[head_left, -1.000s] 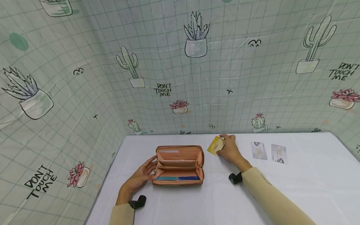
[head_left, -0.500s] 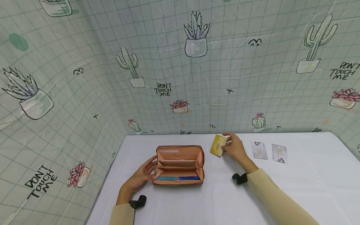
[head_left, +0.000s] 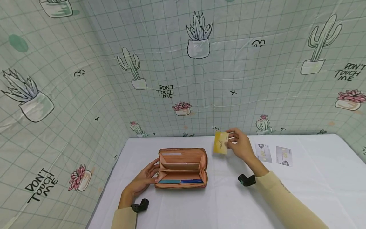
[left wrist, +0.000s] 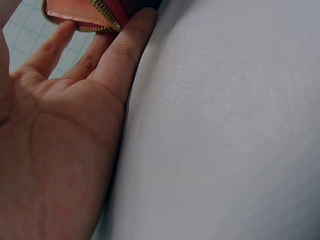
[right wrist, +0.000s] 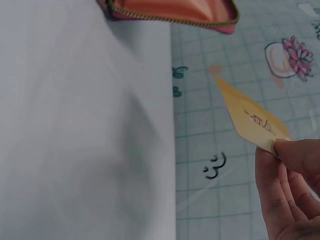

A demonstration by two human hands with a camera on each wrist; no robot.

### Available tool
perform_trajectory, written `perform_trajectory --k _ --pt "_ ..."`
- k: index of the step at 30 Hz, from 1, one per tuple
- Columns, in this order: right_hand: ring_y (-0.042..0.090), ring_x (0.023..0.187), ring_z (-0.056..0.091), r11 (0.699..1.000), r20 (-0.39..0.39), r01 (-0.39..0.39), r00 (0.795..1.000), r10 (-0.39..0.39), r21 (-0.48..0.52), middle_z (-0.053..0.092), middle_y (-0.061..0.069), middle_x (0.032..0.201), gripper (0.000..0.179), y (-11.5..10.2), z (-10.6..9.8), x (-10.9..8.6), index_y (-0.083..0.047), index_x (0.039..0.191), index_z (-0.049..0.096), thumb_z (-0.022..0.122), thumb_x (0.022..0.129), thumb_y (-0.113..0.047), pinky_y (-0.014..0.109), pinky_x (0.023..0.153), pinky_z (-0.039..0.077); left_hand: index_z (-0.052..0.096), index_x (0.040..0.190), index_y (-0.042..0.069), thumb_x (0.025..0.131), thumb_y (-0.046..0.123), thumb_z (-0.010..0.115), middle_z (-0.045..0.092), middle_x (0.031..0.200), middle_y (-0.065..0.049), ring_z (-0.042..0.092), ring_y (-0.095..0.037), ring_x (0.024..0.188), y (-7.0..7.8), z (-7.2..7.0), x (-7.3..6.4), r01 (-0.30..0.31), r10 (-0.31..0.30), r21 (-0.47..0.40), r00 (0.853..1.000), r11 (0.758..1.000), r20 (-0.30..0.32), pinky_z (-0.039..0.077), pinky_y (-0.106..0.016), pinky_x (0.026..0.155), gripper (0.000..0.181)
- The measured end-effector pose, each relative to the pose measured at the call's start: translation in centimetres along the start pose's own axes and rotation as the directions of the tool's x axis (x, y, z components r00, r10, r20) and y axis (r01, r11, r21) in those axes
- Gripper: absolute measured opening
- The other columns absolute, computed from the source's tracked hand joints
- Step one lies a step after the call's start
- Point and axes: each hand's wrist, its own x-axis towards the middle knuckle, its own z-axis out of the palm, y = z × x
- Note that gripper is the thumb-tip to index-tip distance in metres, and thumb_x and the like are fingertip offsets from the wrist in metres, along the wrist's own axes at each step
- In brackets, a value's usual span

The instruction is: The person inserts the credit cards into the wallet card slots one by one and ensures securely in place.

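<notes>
An unzipped tan wallet (head_left: 183, 167) stands open on the table, showing its peach-coloured pockets and a light blue and a dark blue card (head_left: 191, 181) in the front slot. At its left end my left hand (head_left: 143, 179) rests on the table, extended fingers touching the wallet's zipped edge. To the right of the wallet, my right hand (head_left: 239, 147) pinches a yellow card (head_left: 220, 143) by its right edge between thumb and fingers. The card is held upright above the back of the table. A thin pale edge shows between the right fingers.
Two silver cards (head_left: 263, 153) lie flat on the white table (head_left: 217, 203), right of the right hand. Behind the table hangs a grid-patterned backdrop (head_left: 223, 73) with cactus drawings. Each wrist wears a black camera (head_left: 246, 180).
My right hand has raised the yellow card, turned it from slanted to upright, and shifted slightly right. The left hand and the wallet stay put.
</notes>
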Motion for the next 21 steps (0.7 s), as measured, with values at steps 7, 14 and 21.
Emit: perform_trajectory --k 7,14,21 --pt "0.037 0.095 0.071 0.992 -0.011 0.120 0.993 -0.119 0.028 0.070 0.028 0.113 0.045 -2.1 0.4 -0.2 0.008 0.132 0.060 0.070 0.089 0.016 0.021 0.070 0.056 0.011 0.170 0.003 0.098 0.002 0.069 0.032 0.165 -0.020 0.048 0.002 0.136 0.1 0.0 0.0 0.013 -0.013 -0.002 1.000 1.000 -0.008 0.044 -0.022 0.109 0.092" --pt "0.038 0.098 0.070 0.975 0.026 0.208 0.977 -0.211 0.076 0.068 0.027 0.117 0.045 -4.1 1.4 -0.4 0.009 0.132 0.061 0.071 0.090 0.017 0.019 0.075 0.055 0.011 0.170 0.003 0.097 0.003 0.071 0.031 0.165 -0.023 0.049 0.002 0.136 0.3 0.1 0.0 0.018 -0.018 -0.009 1.000 1.000 -0.018 0.044 -0.021 0.109 0.094" --pt "0.035 0.098 0.071 0.964 0.081 0.259 0.961 -0.264 0.065 0.068 0.023 0.117 0.043 -5.1 3.0 -0.5 0.005 0.131 0.063 0.073 0.090 0.015 0.025 0.076 0.058 0.014 0.169 0.003 0.095 0.004 0.073 0.038 0.161 -0.014 0.051 -0.001 0.134 0.2 0.2 0.0 0.026 -0.026 -0.003 0.999 1.000 -0.035 0.044 -0.021 0.108 0.095"
